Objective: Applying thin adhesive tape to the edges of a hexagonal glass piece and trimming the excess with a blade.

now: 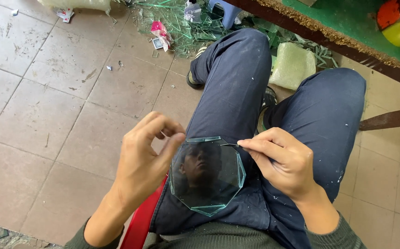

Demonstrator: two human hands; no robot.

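A many-sided pane of clear glass with a greenish edge is held flat above the lap, between the two hands. Its outline is roughly round, cut in short straight facets, and the edge shows pale green where it catches light, brightest along the top and the lower right. The surface mirrors a dark shape, so the middle looks dim against the navy trousers behind it. The left hand pinches the pane at its upper left edge, thumb tip pressed on the rim with the fingers curled above. The right hand is closed in a pinch on a thin sliver at the pane's upper right corner. Beyond the knees, green shards lie heaped on the tiled floor, well apart from the hands.
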